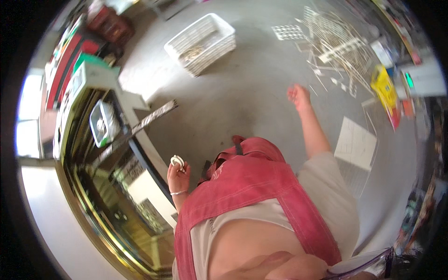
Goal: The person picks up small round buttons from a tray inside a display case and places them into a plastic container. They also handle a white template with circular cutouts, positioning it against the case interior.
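My left hand (178, 179), with a white band round its wrist, is closed on a small bunch of white ring-shaped pieces (177, 162) beside a machine. What the pieces are made of cannot be made out. Held out ahead to the right over the grey floor is my right hand (299, 97). Its fingers are loosely bent and a little apart, somewhat blurred, and no object shows in them. Beyond that hand lies a heap of thin pale rods and lattice-like pieces (337, 39), apart from it.
A white plastic basket (224, 45) with some tan pieces inside stands ahead on the floor (261, 70). The machine's long frame (156, 114) runs along my left, with a small white bin (97, 122) on it. At right are a yellow bag (383, 86) and pale sheets (355, 143).
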Available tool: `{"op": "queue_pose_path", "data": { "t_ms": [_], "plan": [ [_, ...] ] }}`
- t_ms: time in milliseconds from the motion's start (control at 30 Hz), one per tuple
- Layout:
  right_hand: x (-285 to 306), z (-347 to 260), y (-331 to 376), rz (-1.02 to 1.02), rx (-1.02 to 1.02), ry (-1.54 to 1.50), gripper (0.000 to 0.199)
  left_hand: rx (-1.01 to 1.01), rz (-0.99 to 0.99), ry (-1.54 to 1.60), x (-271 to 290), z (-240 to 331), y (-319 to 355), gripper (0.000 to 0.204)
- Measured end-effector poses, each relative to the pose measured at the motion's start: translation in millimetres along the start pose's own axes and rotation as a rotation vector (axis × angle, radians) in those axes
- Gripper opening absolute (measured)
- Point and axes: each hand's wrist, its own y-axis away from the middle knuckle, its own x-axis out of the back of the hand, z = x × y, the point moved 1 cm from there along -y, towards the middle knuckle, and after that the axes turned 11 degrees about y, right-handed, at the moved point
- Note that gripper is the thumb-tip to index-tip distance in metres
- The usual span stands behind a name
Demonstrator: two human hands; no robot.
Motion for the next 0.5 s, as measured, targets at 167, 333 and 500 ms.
{"op": "queue_pose_path", "data": {
  "t_ms": [167,333,500],
  "plan": [
    [-114.7,79.8,25.1,-0.373,-0.106,0.411,0.021,-0.116,0.095,0.034,11.4,-1.1,21.1,0.029],
    [-150.6,145.5,12.2,-0.800,0.571,1.342,0.036,-0.225,0.183,0.153,32.7,-4.4,35.8,0.019],
    [-193.9,139.5,43.7,-1.074,0.609,1.752,0.047,-0.354,0.347,0.319,83.9,-24.1,71.8,0.016]
  ]
}}
